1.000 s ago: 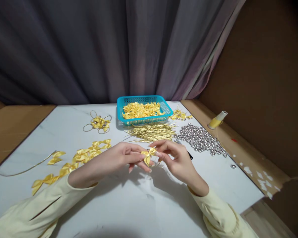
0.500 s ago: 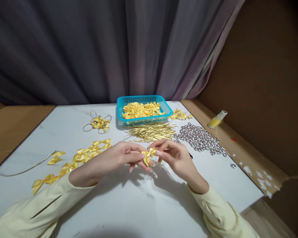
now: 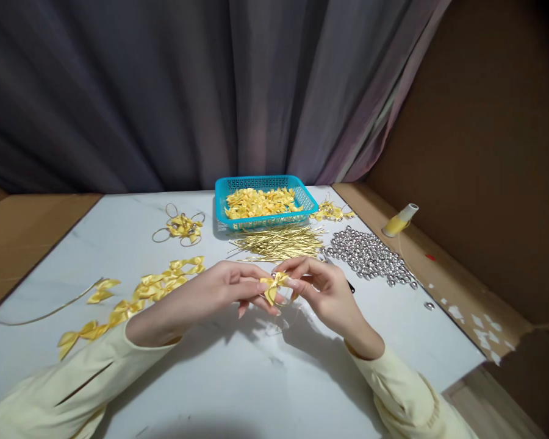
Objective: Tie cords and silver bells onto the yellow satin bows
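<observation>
Both of my hands meet over the middle of the white table (image 3: 219, 378). A small yellow ribbon bow (image 3: 272, 287) is pinched between them. My left hand (image 3: 219, 292) grips it from the left with thumb and fingers closed. My right hand (image 3: 322, 289) holds it from the right, fingertips pressed to the bow's knot. A thin loop hangs below the bow and is hard to make out. Both sleeves are pale yellow.
A blue basket (image 3: 219, 210) of yellow bows stands at the back. In front of it lies a pile of gold wire ties (image 3: 277, 242). Silver bells (image 3: 368, 256) spread at the right, a thread spool (image 3: 400, 221) beyond. Loose bows (image 3: 155, 286) lie at the left, finished bows (image 3: 183, 227) behind.
My right hand has drawn slightly closer to the bow and shifted a little left. The bow and my left hand stay almost where they were.
</observation>
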### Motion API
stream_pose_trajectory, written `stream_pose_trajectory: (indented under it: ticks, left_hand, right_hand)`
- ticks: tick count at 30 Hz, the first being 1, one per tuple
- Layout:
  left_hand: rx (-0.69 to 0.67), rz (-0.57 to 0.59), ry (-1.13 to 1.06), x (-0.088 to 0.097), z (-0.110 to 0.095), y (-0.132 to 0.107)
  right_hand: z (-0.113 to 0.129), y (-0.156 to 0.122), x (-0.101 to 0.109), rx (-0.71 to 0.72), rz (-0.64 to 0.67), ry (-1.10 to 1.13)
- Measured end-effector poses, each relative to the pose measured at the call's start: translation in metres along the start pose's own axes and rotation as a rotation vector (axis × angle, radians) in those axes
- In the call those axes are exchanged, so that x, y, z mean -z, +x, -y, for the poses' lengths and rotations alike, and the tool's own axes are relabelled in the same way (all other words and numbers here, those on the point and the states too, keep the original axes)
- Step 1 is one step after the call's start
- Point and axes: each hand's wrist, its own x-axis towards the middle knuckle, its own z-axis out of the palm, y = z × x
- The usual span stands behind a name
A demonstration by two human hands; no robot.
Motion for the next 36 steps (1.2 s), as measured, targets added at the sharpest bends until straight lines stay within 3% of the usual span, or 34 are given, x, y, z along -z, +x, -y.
stream_pose_trajectory:
  ticks: [12, 30, 36]
  left_hand:
    - [0.013, -0.003, -0.004, -0.001, -0.0027, 0.0]
    - [0.056, -0.036, 0.029, -0.0016, 0.0018, 0.0017]
    - [0.043, -0.038, 0.023, -0.0012, 0.0013, 0.0012]
  right_hand:
    - [0.0015, -0.0006, -0.0027, 0.059, -0.048, -0.132]
    - [0.0001, -0.0014, -0.0018, 0.04, -0.021, -0.135]
    - [0.0061, -0.0043, 0.0002, 0.135, -0.036, -0.187]
